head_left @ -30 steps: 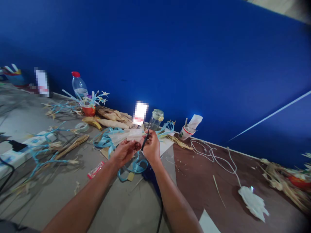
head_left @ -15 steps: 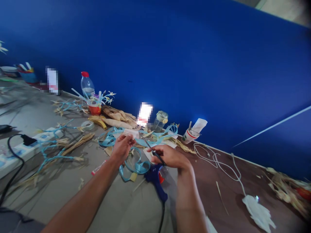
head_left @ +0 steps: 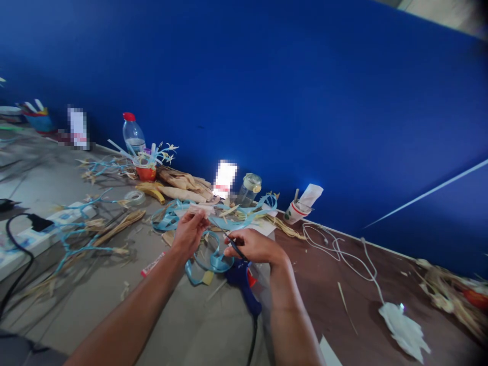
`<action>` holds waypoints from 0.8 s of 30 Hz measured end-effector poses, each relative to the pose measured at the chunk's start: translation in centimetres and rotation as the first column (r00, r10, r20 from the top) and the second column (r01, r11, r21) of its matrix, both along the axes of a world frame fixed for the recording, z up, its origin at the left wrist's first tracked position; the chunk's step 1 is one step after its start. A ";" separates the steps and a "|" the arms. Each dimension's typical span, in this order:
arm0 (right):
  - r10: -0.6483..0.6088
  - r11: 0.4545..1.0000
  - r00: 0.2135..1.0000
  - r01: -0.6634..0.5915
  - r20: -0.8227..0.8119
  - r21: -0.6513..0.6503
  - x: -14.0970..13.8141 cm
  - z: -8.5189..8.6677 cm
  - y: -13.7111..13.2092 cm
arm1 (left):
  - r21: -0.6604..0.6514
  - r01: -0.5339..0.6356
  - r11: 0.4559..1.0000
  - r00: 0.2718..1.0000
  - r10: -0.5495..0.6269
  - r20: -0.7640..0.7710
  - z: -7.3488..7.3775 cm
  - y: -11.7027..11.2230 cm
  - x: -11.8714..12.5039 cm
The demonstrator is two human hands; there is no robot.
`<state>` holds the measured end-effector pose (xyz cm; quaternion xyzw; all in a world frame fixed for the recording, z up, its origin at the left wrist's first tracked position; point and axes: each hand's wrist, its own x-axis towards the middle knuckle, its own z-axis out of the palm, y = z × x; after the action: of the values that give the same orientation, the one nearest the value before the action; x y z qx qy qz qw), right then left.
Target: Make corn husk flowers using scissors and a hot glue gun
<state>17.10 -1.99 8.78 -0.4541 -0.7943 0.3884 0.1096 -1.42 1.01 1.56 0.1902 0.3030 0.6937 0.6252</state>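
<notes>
My left hand pinches a small pale strip of husk at its fingertips, held up over the table. Beside it to the right, my right hand is closed round black-handled scissors, whose thin blades slant up and left toward the strip. Under both hands lie loops of light blue ribbon and a blue hot glue gun with a black cord running toward me.
Along the blue wall stand a red-capped bottle, an orange cup with blue stems, a glass jar and a paper cup. Dried husks, tape, a power strip and a white cable litter the table.
My right hand dropped from beside the left hand to lower right, taking the scissors with it, then edged back left. The left hand kept the strip raised.
</notes>
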 end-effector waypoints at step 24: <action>-0.082 0.989 0.995 0.089 -0.060 0.119 -2.5 -1.6 0.2 | -0.028 0.065 0.998 0.989 -0.060 0.134 0.4 -0.3 0.0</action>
<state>14.64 -1.74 7.16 -0.4696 -0.7928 0.3467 0.1753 -1.43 0.70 1.95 0.1430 0.2657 0.6799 0.6684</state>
